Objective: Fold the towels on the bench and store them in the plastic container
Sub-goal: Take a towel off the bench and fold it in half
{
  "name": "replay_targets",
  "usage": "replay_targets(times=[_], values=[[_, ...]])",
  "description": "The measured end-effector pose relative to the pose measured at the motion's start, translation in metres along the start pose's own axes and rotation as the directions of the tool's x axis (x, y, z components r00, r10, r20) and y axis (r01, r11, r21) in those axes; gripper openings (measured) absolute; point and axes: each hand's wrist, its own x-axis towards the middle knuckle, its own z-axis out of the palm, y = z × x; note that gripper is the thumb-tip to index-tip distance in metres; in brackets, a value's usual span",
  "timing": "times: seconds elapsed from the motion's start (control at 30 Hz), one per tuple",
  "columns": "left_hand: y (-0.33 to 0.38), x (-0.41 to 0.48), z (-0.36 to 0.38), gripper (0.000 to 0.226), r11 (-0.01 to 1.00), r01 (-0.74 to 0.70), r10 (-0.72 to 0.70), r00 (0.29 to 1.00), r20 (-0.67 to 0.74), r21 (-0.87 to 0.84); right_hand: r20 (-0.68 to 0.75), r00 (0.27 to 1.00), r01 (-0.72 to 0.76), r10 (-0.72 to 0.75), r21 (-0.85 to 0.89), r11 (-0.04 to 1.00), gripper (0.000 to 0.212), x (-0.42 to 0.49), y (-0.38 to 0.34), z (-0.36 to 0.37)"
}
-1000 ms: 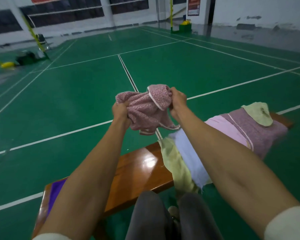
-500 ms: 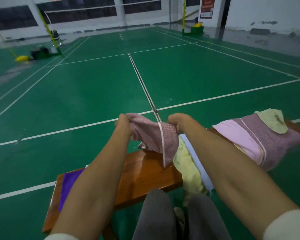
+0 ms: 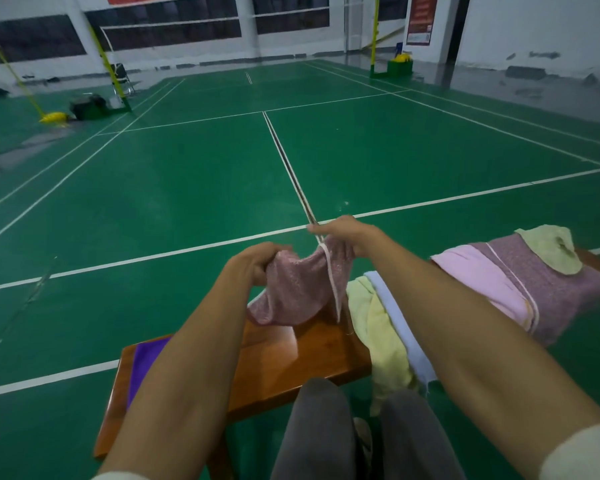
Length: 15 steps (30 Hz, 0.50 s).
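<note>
A small mottled pink towel (image 3: 298,292) with a pale edge stripe hangs between my two hands, just above the wooden bench (image 3: 291,368). My left hand (image 3: 257,259) grips its left corner and my right hand (image 3: 347,233) pinches its right corner a little higher. To the right, a heap of towels lies on the bench: a yellow one (image 3: 378,334), a pale blue one (image 3: 399,327), a light pink one (image 3: 482,285), a mauve one (image 3: 548,282) and a yellow-green cloth (image 3: 548,247) on top. No plastic container is in view.
A purple cloth (image 3: 146,358) lies flat at the bench's left end. My grey-trousered knees (image 3: 347,434) are right in front of the bench. Green court floor (image 3: 187,188) with white lines spreads beyond, with net posts (image 3: 115,77) far back.
The pink towel was bunched and held high; both hands brought it down toward the bench and drew apart, so it now hangs spread between them.
</note>
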Motion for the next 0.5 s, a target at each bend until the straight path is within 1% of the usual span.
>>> replay_targets(times=[0.03, 0.07, 0.1, 0.13, 0.17, 0.23, 0.3, 0.4, 0.43, 0.5], values=[[0.004, 0.003, -0.001, 0.019, 0.992, -0.103, 0.098, 0.993, -0.070, -0.071, 0.014, 1.000, 0.008, -0.006, -0.163, 0.987, 0.094, -0.005, 0.001, 0.001], [0.010, 0.012, -0.004, 0.017, 0.965, -0.225, 0.201, 0.964, -0.171, -0.132, 0.014, 1.000, 0.016, -0.012, -0.296, 0.955, 0.089, -0.007, 0.001, 0.003], [0.016, 0.018, -0.006, 0.020, 0.933, -0.335, 0.290, 0.918, -0.270, -0.135, -0.023, 1.000, 0.003, -0.013, -0.395, 0.919, 0.083, -0.010, 0.001, 0.005], [0.021, 0.020, -0.006, 0.027, 0.899, -0.426, 0.370, 0.861, -0.350, -0.098, -0.088, 0.996, -0.014, -0.028, -0.447, 0.894, 0.075, -0.011, 0.001, 0.006], [0.025, 0.015, -0.002, 0.033, 0.873, -0.486, 0.435, 0.808, -0.397, -0.032, -0.161, 0.986, -0.040, -0.041, -0.470, 0.882, 0.065, -0.012, 0.002, 0.007], [0.030, 0.004, 0.005, 0.037, 0.835, -0.549, 0.512, 0.742, -0.433, 0.046, -0.258, 0.964, -0.073, -0.070, -0.504, 0.861, 0.047, -0.014, 0.006, 0.009], [0.031, 0.005, 0.005, 0.036, 0.818, -0.562, 0.548, 0.702, -0.455, 0.118, -0.316, 0.944, -0.100, -0.094, -0.547, 0.831, 0.042, -0.015, 0.013, 0.010], [0.025, 0.010, -0.004, 0.036, 0.806, -0.535, 0.586, 0.664, -0.464, 0.253, -0.388, 0.913, -0.140, -0.124, -0.584, 0.799, 0.035, -0.014, 0.025, 0.006], [0.022, 0.014, -0.010, 0.038, 0.802, -0.499, 0.596, 0.648, -0.474, 0.327, -0.410, 0.902, -0.152, -0.134, -0.594, 0.790, 0.031, -0.017, 0.029, 0.005], [0.014, 0.014, -0.023, 0.045, 0.809, -0.382, 0.580, 0.639, -0.505, 0.446, -0.456, 0.875, -0.177, -0.162, -0.612, 0.770, 0.025, -0.020, 0.033, -0.001]])
